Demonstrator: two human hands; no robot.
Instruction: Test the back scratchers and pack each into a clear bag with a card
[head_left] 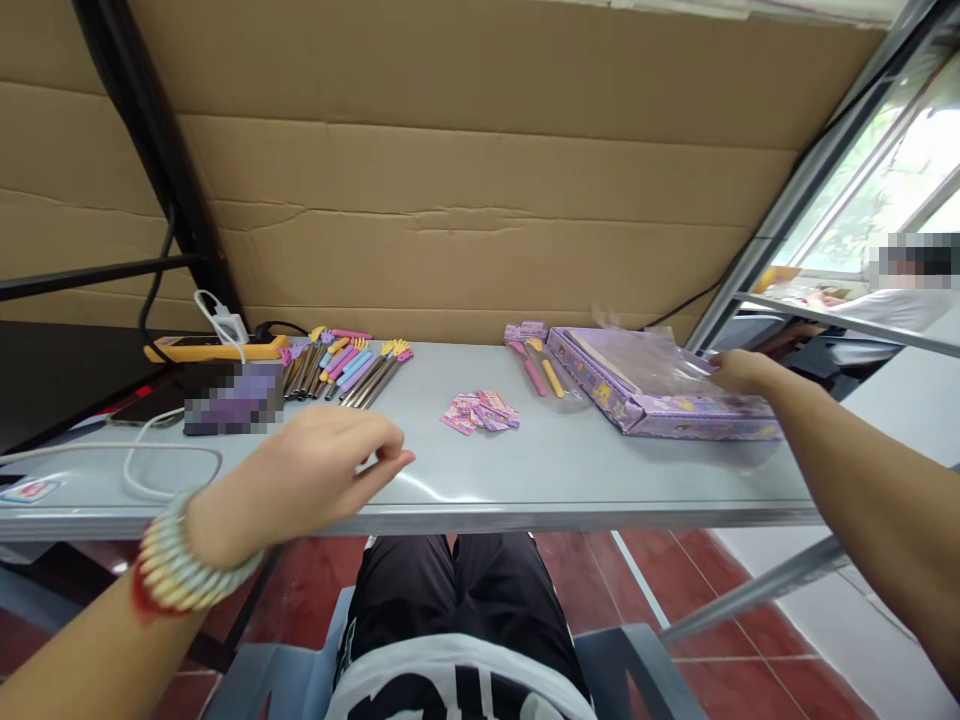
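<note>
My left hand (315,470) hovers over the front of the grey table (570,470), fingers curled loosely together with nothing visible in them. My right hand (739,370) rests on the near end of a flat purple box (645,395) wrapped in clear plastic, at the right of the table. Its fingers are mostly hidden behind the box top. A small pile of pink and purple cards (480,411) lies in the middle. Several pens with coloured hand-shaped caps (345,365) lie at the back left.
Two more pens, pink and yellow (541,372), lie beside the purple box. A yellow power strip with a white charger (217,345) and a white cable (150,455) sit at the left. A cardboard wall stands behind. Another person sits at the far right (892,305).
</note>
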